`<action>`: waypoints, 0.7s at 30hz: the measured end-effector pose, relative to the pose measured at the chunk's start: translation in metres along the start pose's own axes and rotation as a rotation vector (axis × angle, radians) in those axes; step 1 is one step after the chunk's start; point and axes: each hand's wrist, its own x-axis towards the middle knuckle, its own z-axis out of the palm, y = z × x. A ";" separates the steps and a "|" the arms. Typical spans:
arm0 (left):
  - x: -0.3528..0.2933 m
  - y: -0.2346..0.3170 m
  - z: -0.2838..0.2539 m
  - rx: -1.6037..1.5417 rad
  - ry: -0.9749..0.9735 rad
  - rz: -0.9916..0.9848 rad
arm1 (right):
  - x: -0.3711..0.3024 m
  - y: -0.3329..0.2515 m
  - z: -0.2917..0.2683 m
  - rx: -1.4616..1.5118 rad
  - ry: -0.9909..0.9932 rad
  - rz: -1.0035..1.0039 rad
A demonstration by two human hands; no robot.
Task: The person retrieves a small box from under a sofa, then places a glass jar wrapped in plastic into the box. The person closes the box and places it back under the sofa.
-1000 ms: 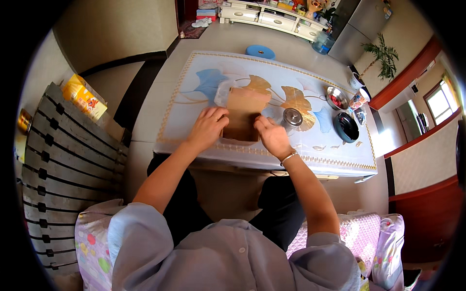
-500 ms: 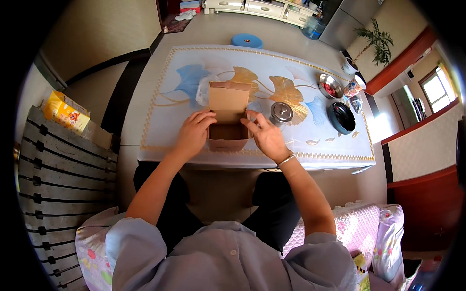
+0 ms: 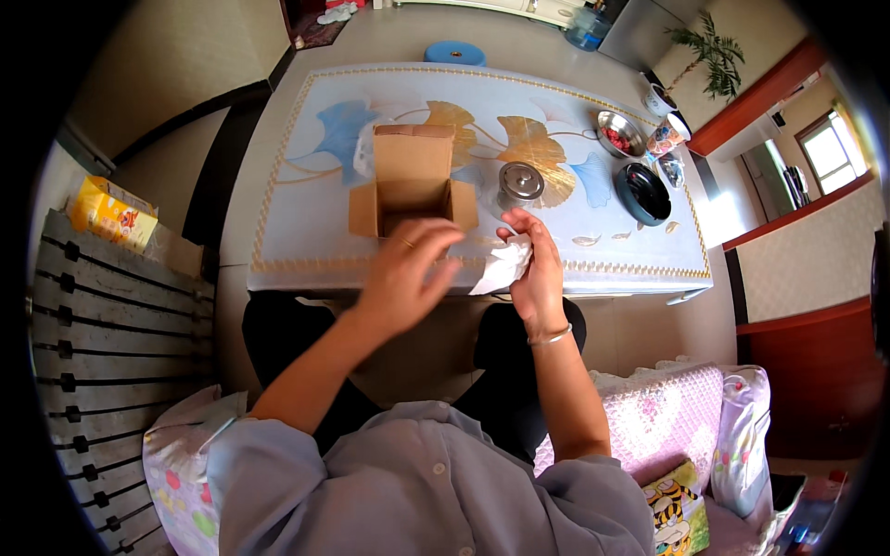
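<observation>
By the table (image 3: 306, 227), right hand (image 3: 538, 278), fingers together, cups paper (image 3: 502, 267), which may slip if gripped loosely; left hand (image 3: 400, 285), fingers parted.

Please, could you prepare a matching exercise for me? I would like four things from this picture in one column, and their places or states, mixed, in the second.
Things:
1. cardboard box
2. white paper
3. blue stool
4. lidded jar

Places or states:
A. on the floor, beyond the table
B. standing with its flaps open
C. between the box and the dark bowl
D. held in the right hand

Pairs: 1-B, 2-D, 3-A, 4-C
</observation>
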 end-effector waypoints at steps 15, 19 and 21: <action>-0.045 0.002 0.101 -0.592 -0.037 -0.434 | -0.038 0.030 -0.010 0.029 0.110 0.044; -0.032 -0.014 0.134 -0.692 -0.037 -0.483 | -0.037 0.033 -0.050 -0.062 0.152 -0.028; -0.034 -0.029 0.166 -0.731 0.071 -0.504 | -0.022 0.029 -0.064 -0.179 0.166 -0.135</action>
